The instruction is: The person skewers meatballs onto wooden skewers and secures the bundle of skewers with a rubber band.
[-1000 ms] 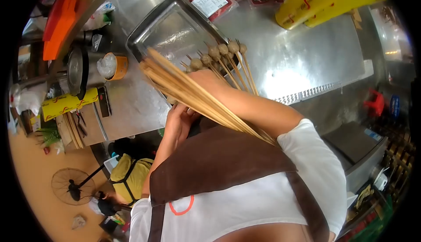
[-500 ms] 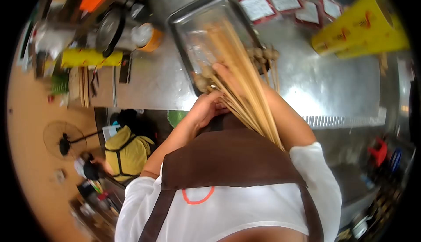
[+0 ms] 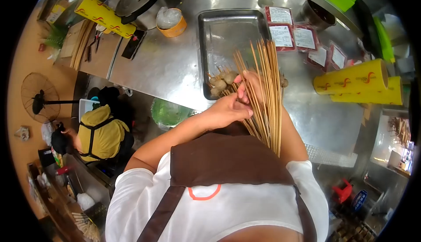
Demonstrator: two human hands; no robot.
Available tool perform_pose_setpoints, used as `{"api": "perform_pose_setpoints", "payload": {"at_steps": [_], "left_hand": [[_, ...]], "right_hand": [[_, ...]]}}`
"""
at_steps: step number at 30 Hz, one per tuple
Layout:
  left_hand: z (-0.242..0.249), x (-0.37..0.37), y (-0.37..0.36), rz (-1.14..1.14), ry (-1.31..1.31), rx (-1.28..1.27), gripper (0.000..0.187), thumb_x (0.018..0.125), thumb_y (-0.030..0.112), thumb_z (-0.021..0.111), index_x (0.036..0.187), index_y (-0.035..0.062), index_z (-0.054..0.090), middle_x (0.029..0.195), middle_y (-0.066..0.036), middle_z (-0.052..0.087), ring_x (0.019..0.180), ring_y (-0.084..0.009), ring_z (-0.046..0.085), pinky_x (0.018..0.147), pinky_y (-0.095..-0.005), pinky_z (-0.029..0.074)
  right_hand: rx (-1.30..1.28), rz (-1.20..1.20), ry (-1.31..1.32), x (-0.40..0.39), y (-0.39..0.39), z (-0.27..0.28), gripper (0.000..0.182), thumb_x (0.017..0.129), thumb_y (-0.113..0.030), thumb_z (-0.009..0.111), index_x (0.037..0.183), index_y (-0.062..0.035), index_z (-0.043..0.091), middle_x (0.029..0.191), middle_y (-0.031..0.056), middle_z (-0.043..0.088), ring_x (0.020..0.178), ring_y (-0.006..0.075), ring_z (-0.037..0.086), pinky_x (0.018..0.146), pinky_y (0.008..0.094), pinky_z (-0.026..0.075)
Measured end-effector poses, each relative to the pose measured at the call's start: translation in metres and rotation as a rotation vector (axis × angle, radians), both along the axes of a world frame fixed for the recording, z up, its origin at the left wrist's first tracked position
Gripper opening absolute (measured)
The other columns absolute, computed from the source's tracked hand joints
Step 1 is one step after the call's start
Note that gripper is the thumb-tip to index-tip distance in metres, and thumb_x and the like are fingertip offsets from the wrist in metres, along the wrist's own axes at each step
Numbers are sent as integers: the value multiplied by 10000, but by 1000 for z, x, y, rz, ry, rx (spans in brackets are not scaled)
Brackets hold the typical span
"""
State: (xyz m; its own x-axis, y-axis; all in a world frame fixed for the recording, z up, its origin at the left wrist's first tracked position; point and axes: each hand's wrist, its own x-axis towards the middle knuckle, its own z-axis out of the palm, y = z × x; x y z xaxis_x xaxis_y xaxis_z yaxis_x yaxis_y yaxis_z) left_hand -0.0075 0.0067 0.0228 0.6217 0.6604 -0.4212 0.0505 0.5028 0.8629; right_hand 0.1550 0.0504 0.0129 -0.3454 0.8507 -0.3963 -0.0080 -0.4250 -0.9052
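Note:
A large bundle of thin wooden skewers (image 3: 272,97) stands fanned out over the near right part of a metal tray (image 3: 232,20). My right hand (image 3: 254,86) is wrapped round the bundle, partly hidden behind the sticks. My left hand (image 3: 230,110) is closed on some skewers at the bundle's left side, its fingers close to my right hand. Brownish balls on skewers (image 3: 223,80) lie in the tray's near left corner, just beyond my left hand. Another ball (image 3: 285,83) shows right of the bundle.
Red packets with white labels (image 3: 282,35) lie right of the tray. Yellow rolls (image 3: 351,82) are farther right. An orange tub (image 3: 172,25), a lidded pot (image 3: 140,3) and a black-handled tool (image 3: 133,44) are at the left. A person in yellow (image 3: 101,132) is beyond the table.
The view has turned and shifted, so the tray looks straighter. The skewers are more spread at their tips, and my left hand has moved up against them.

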Motion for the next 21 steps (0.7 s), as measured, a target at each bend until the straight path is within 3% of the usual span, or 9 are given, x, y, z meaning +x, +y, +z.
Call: {"api": "perform_pose_setpoints", "payload": {"at_steps": [2, 6, 12, 14, 15, 16, 18, 19, 21], "left_hand": [[-1, 4, 0, -8, 1, -115, 405, 861, 152, 631, 1181, 17, 424, 1090, -101, 560, 1012, -171, 574, 866, -295, 455], [-12, 9, -7, -87, 40, 148, 448, 886, 98, 580, 1268, -15, 376, 1145, -121, 523, 1032, -175, 563, 890, -293, 457], [-21, 1, -15, -57, 13, 16, 499, 913, 94, 534, 1339, -40, 312, 1219, -135, 519, 1053, -188, 558, 905, -303, 451], [-22, -1, -17, -47, 69, 55, 463, 912, 72, 523, 1319, -39, 332, 1207, -140, 528, 1052, -190, 559, 900, -293, 453], [-25, -1, -18, -48, 70, 56, 463, 912, 72, 523, 1319, -39, 332, 1207, -140, 528, 1052, -190, 559, 900, -293, 453], [-31, -1, -20, -38, 11, 54, 432, 908, 55, 522, 1296, -31, 353, 1188, -135, 533, 1042, -188, 564, 895, -291, 455], [-37, -2, -23, -23, -49, 55, 402, 903, 39, 521, 1273, -24, 375, 1168, -130, 539, 1032, -186, 569, 890, -290, 457], [-39, -1, -25, 57, -23, 102, 370, 899, 25, 518, 1245, -15, 394, 1143, -123, 545, 1021, -184, 574, 887, -290, 459], [-37, 2, -31, 242, 25, 174, 313, 883, -16, 511, 1185, 5, 430, 1039, -91, 558, 961, -170, 590, 862, -288, 469]], "right_hand": [[-259, 30, 185, 7, 3, -9, 459, 967, -431, 343, 1017, -10, 517, 610, 80, 565, 494, 124, 498, 454, 237, 405], [-453, -56, 496, 36, -5, -34, 481, 966, -446, 330, 1024, -9, 524, 674, 100, 605, 510, 172, 528, 470, 266, 432], [-522, -300, 738, 59, -62, -18, 684, 939, -557, 277, 1199, 49, 459, 1043, 267, 604, 849, 326, 653, 769, 439, 536], [-524, -34, 774, 57, -75, -2, 729, 921, -602, 256, 1229, 36, 428, 1033, 268, 606, 856, 341, 649, 776, 468, 528], [-546, 14, 643, 49, -86, 14, 603, 936, -523, 374, 1216, 5, 457, 852, 174, 619, 671, 244, 625, 629, 372, 528], [-547, 15, 644, 47, -93, 13, 603, 936, -523, 374, 1216, 5, 457, 852, 174, 619, 671, 244, 625, 629, 372, 528], [-399, 141, 98, 47, -100, 9, 409, 927, -381, 516, 1146, -35, 500, 676, 39, 512, 504, 111, 462, 448, 248, 393], [-475, -55, 45, 38, -95, 26, 218, 904, -245, 588, 1023, -75, 522, 616, -46, 385, 470, 45, 299, 391, 207, 233], [-451, -134, 149, 46, -84, 24, 191, 911, -247, 575, 977, -77, 517, 615, -53, 382, 465, 40, 300, 382, 201, 235]]}}
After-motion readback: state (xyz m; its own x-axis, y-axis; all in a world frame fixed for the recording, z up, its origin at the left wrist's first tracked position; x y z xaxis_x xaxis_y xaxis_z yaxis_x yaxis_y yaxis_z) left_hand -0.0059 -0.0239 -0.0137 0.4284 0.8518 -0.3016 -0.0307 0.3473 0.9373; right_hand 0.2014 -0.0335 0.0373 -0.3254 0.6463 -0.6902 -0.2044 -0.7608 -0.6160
